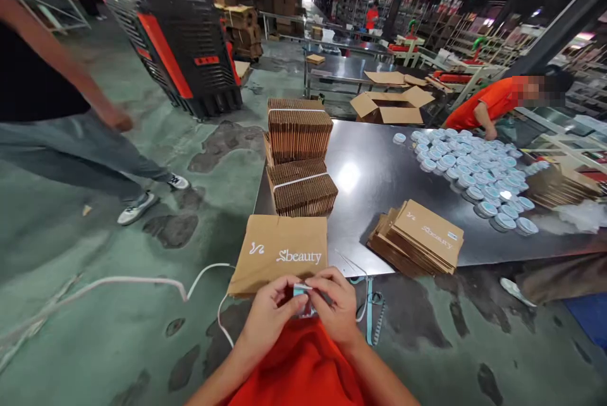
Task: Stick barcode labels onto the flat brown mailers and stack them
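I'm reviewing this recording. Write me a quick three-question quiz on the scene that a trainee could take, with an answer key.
1. Multiple choice. What do the left hand and the right hand hold between them?
a) a roll of brown tape
b) a small light-blue item
c) a pair of scissors
2. True or false. A white strap crosses the far upright cardboard bundle, and another crosses the near upright cardboard bundle.
3. Fill in the blank. The white lettering on the brown carton just beyond the hands ends in "____".

Key: 1 b; 2 true; 3 beauty
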Action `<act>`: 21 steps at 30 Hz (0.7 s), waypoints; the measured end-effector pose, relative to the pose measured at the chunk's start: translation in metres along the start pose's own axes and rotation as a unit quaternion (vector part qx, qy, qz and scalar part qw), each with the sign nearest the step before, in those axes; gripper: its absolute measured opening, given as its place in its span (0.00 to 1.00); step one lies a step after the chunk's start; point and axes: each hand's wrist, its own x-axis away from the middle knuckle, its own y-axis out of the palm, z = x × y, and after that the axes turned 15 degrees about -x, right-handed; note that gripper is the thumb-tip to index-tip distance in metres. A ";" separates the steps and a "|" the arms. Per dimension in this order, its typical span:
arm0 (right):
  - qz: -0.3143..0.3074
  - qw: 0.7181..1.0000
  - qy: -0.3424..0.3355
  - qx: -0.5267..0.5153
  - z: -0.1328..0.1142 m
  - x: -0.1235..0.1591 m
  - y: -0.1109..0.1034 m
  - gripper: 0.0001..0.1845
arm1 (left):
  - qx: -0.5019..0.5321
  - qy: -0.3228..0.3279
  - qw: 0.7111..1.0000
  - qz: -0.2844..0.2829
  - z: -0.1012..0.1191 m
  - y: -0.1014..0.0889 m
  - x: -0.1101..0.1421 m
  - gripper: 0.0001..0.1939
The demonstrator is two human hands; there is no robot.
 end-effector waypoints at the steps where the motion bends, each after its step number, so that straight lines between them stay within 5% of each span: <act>1: 0.000 0.999 0.026 -0.027 -0.001 -0.001 0.000 0.12 | -0.017 0.005 1.000 0.013 0.000 0.000 -0.001 0.10; 8: 0.031 0.943 0.255 -0.212 -0.008 -0.012 -0.002 0.18 | -0.103 0.077 0.985 0.118 -0.002 0.000 -0.009 0.09; 21: 0.003 0.966 0.245 -0.078 -0.007 -0.012 -0.003 0.10 | -0.044 0.026 0.999 -0.002 -0.001 0.001 -0.003 0.11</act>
